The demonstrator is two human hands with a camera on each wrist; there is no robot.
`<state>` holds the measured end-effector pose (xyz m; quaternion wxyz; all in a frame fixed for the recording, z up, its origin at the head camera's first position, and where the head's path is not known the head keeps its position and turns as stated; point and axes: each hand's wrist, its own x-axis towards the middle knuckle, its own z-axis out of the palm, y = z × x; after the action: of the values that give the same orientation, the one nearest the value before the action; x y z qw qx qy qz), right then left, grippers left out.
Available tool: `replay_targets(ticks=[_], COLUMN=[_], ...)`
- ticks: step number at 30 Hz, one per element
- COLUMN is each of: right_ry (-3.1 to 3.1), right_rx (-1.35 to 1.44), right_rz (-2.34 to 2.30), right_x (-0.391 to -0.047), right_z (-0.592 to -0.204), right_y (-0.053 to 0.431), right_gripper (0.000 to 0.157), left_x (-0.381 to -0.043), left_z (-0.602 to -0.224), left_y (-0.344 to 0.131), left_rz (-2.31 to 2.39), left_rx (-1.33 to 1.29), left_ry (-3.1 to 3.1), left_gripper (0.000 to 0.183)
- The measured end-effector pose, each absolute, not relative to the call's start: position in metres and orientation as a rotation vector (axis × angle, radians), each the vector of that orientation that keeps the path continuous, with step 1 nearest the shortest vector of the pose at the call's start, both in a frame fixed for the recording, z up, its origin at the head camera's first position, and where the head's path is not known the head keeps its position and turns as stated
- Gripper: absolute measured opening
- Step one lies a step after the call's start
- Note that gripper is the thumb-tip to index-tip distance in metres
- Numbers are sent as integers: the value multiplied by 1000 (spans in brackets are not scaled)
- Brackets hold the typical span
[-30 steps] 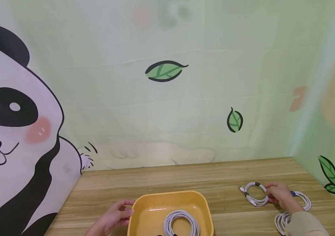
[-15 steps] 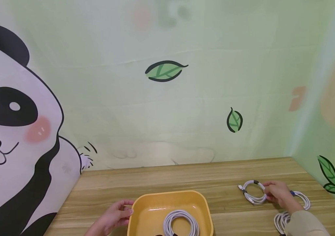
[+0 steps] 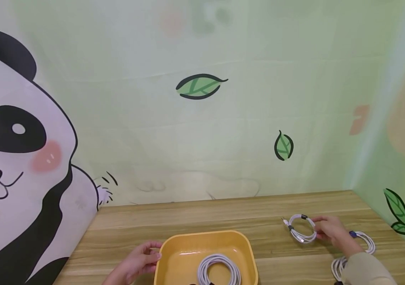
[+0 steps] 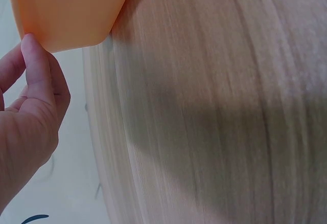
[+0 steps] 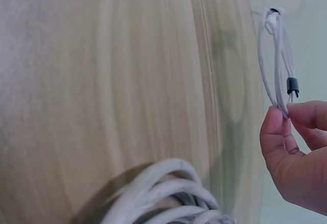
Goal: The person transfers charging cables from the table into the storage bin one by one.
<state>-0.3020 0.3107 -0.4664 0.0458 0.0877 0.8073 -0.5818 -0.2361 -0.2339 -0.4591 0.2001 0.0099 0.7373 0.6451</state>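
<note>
My right hand (image 3: pixel 331 231) pinches the right side of a small coiled white cable (image 3: pixel 297 238) with black ties and a plug at its far end. In the right wrist view the coil (image 5: pixel 278 60) stands up between thumb and fingertips, its shadow apart from it on the tabletop. My left hand (image 3: pixel 135 261) holds the left rim of a yellow plastic tray (image 3: pixel 206 235); in the left wrist view the fingertips (image 4: pixel 31 42) meet its edge. A thicker coiled grey-white cable (image 3: pixel 204 273) lies inside the tray, cut off by the frame's bottom.
Behind my right wrist, a coiled cable with a blue tie (image 3: pixel 368 242) and another coil (image 3: pixel 337 269) lie on the wooden table (image 3: pixel 277 261), partly covered by the sleeve. A printed panda backdrop (image 3: pixel 202 138) rises at the table's back edge.
My right hand has moved left and slightly away from me with the small coiled cable, which has tilted up. The left hand and tray have stayed put.
</note>
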Motion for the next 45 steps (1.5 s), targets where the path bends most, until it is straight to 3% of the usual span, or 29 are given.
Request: replay_targets(ticks=[20,25,32,45], right_ry=[2457,2406,2483,2467], right_rx=[240,174,138,98], right_rz=[-1773,-1796,-1754,-1761], right_x=[-304,-318,-309,-302], right_z=[-455,-466,-449,-430], right_y=[296,304,284,261], right_gripper=[40,28,41,42], left_x=[-236,-236,-236,-236], left_z=[-460,-460,-460,-459], left_y=[-235,-236,-236,-236], left_rz=[1801,1809,1832,1841], left_rx=[12,27,34,37], left_ry=[2054,2042,2003,2003], left_gripper=[45,44,45,43])
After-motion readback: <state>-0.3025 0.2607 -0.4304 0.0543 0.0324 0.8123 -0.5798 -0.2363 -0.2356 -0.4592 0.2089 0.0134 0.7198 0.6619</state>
